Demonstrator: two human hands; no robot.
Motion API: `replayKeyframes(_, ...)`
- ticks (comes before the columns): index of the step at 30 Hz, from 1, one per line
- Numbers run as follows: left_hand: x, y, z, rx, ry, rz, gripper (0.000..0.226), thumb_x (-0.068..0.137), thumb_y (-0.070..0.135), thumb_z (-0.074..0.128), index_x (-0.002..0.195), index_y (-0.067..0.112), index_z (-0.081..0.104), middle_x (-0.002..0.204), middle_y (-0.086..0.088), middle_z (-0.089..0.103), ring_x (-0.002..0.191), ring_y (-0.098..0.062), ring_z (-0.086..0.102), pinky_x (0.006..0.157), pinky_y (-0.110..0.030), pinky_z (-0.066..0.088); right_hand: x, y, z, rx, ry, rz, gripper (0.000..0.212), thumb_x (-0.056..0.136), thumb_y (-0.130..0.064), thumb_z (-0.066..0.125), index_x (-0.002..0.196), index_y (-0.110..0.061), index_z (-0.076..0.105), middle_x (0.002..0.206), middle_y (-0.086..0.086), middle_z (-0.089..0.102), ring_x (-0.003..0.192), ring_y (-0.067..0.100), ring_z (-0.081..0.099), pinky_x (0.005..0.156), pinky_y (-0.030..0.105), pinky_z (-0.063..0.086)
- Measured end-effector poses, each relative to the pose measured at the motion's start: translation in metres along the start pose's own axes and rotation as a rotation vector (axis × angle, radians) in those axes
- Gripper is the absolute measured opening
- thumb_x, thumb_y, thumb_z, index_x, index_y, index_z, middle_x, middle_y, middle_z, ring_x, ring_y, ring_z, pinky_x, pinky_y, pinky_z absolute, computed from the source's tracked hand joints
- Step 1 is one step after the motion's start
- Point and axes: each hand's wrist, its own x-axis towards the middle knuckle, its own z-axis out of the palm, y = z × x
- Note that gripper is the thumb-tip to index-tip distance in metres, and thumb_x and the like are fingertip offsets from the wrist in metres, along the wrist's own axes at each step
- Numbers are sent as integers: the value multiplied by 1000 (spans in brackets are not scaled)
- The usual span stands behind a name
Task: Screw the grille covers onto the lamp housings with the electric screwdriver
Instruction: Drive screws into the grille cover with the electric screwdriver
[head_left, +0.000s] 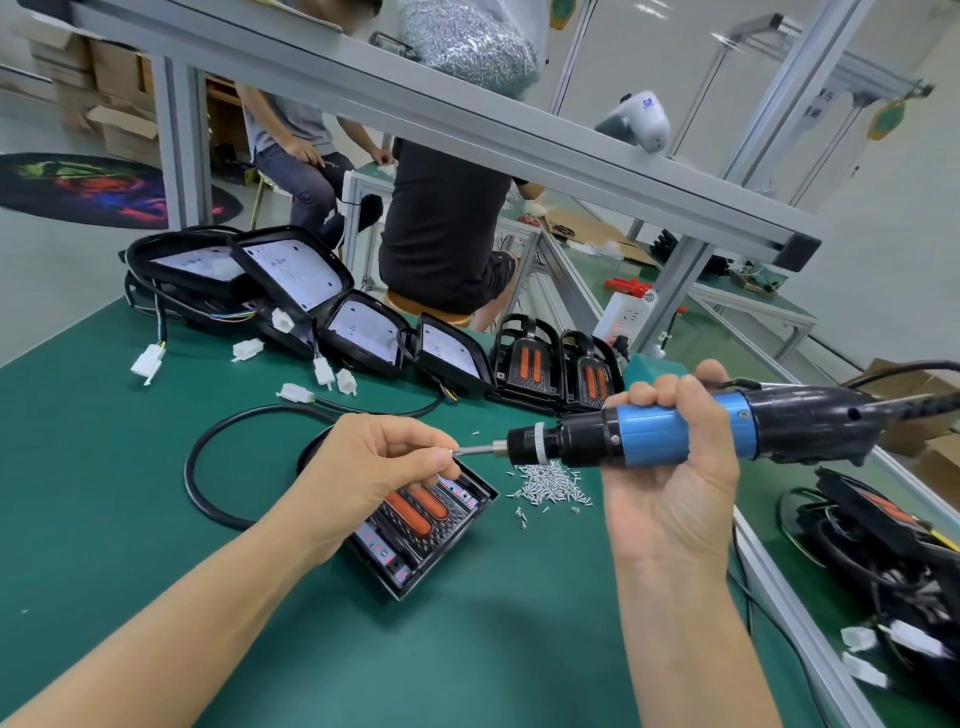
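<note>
My right hand (675, 467) has its grip wrapped around the blue-and-black electric screwdriver (691, 428), held level above the bench with its bit pointing left. My left hand (374, 462) pinches a small silver screw (456, 452) between thumb and forefinger, right at the tip of the bit. Under that hand lies the black lamp housing with its grille cover and two orange lenses (421, 525), flat on the green bench (130, 493) near its middle, a black cable (208, 467) looping out from it toward the left. Just right of the housing sits a loose heap of small silver screws (545, 483). Along the far edge of the bench stands a row of open black housings with white LED boards (358, 332), their white plug connectors (148, 361) scattered in front, and beside them two housings with orange lenses (556, 371) propped upright. At the right edge lies a tangle of black housings and wires (883, 545).
</note>
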Motion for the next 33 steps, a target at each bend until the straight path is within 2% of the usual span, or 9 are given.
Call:
replayKeyframes(8, 6, -4, 5, 221, -46, 15, 15, 88, 0, 62, 80, 10, 69, 67, -1, 69, 62, -14, 61, 63, -18, 51, 2, 5, -8, -33, 51, -16, 32, 65, -6, 68, 90, -24, 58, 67, -6, 54, 61, 9, 56, 71, 24, 51)
replayKeyframes(13, 9, -16, 4, 372, -10, 5, 17, 92, 4, 56, 79, 12, 64, 70, -5, 60, 61, -23, 69, 54, -36, 57, 2, 11, -19, -164, 99, -36, 30, 81, 2, 60, 94, -24, 57, 68, -6, 54, 62, 10, 56, 68, 23, 51)
replayKeyframes(15, 10, -22, 3, 423, 21, 9, 18, 93, 8, 55, 79, 14, 63, 69, 0, 60, 61, -22, 70, 53, -40, 58, 2, 14, -21, -232, 100, -60, 31, 77, 1, 62, 95, -23, 55, 67, -6, 55, 61, 10, 56, 64, 22, 51)
replayKeyframes(19, 10, -33, 6, 634, 57, 79, 17, 94, 15, 54, 80, 21, 62, 78, 4, 61, 57, -12, 69, 54, -36, 57, 1, 20, -23, -358, 76, -99, 33, 72, -3, 64, 96, -23, 55, 64, -7, 55, 66, 14, 53, 66, 23, 48)
replayKeyframes(21, 10, -36, 9, 700, 83, 112, 16, 94, 18, 54, 80, 24, 61, 80, 5, 57, 55, -10, 68, 58, -33, 56, 0, 23, -24, -396, 60, -105, 32, 71, -2, 65, 89, -29, 62, 69, -5, 54, 69, 17, 51, 69, 24, 46)
replayKeyframes(24, 10, -37, 12, 830, 118, 185, 14, 94, 21, 53, 84, 21, 62, 81, 10, 53, 69, -11, 65, 67, -38, 53, 0, 27, -24, -454, 21, -101, 32, 71, -3, 65, 72, -35, 69, 80, 6, 50, 73, 19, 50, 71, 23, 45)
replayKeyframes(28, 11, -36, 16, 908, 133, 239, 16, 95, 23, 52, 88, 17, 64, 85, 8, 54, 83, -14, 59, 72, -38, 50, 1, 30, -24, -462, 20, -102, 30, 72, -2, 64, 76, -32, 67, 82, 11, 49, 67, 16, 53, 71, 24, 46)
replayKeyframes(31, 12, -37, 16, 955, 141, 249, 16, 95, 23, 52, 89, 16, 65, 87, 7, 56, 91, -14, 55, 76, -36, 47, 2, 32, -25, -446, 35, -102, 26, 73, -1, 64, 87, -22, 59, 70, 2, 55, 65, 13, 55, 68, 21, 48)
replayKeyframes(33, 12, -37, 16, 965, 142, 248, 16, 95, 23, 52, 89, 16, 65, 87, 7, 56, 92, -13, 54, 76, -36, 46, 2, 32, -25, -436, 42, -94, 24, 71, -1, 65, 82, -22, 59, 66, -5, 56, 64, 13, 56, 65, 20, 49)
